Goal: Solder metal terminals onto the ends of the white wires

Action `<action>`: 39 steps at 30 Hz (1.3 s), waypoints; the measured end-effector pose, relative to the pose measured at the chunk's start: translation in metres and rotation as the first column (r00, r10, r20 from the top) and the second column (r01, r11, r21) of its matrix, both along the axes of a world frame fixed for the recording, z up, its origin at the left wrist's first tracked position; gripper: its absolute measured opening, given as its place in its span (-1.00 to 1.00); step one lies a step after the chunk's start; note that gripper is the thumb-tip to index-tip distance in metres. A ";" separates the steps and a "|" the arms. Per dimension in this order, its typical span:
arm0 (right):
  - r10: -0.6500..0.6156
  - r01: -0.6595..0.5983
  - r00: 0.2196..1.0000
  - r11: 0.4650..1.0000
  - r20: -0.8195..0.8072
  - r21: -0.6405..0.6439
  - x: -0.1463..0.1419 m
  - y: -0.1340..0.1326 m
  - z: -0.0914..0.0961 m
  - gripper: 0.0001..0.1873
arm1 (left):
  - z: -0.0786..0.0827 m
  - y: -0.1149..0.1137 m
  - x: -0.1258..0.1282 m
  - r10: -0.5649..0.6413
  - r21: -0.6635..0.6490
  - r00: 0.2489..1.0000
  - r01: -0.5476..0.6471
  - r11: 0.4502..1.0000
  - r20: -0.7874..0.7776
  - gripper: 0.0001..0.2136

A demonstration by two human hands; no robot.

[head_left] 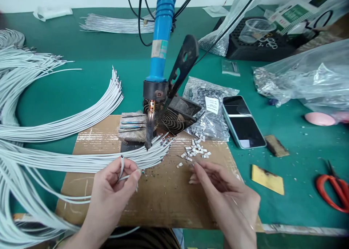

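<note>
My left hand pinches a white cable between thumb and fingers, its end near the fingertips. Closed in a pinch, my right hand is just below a small pile of white connector pieces; whatever its fingertips hold is too small to make out. Above and between the hands, a blue-handled soldering iron points down, its dark tip over the ends of a bundle of white cables. Brown cardboard lies under both hands.
A coil of solder wire sits behind the iron's tip. More white cables spread over the left. A bag of small parts, a phone, a yellow sponge and red-handled scissors lie on the right.
</note>
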State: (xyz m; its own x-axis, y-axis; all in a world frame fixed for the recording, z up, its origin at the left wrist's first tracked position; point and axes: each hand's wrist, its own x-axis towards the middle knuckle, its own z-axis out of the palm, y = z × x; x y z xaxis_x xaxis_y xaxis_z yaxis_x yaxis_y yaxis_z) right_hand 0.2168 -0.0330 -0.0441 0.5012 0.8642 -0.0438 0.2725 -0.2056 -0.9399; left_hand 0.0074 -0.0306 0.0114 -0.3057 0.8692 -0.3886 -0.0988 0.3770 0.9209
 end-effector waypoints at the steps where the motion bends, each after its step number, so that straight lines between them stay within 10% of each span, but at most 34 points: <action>1: 0.028 -0.027 0.997 1.000 -0.076 0.017 -0.002 -0.001 0.002 -0.86 | 0.001 0.000 0.001 0.006 0.001 1.000 -0.006 1.000 -0.010 -0.88; 15: 0.354 -0.373 0.675 0.921 -0.647 0.114 -0.072 -0.012 0.012 -0.92 | 0.006 -0.003 0.007 -0.017 -0.036 1.000 0.017 0.999 -0.016 -0.84; 39: 0.274 -0.332 0.678 0.942 -0.682 0.048 -0.070 -0.014 0.020 -0.95 | 0.003 -0.004 0.004 -0.030 -0.065 0.999 0.032 0.997 0.031 -0.82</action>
State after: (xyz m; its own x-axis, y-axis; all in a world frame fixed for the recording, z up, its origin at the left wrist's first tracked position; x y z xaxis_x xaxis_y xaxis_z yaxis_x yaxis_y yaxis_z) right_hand 0.1467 -0.0470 -0.0246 0.0242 0.9430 -0.3320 -0.3639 -0.3010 -0.8815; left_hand 0.0116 -0.0347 0.0139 -0.2664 0.8503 -0.4540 -0.1135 0.4400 0.8908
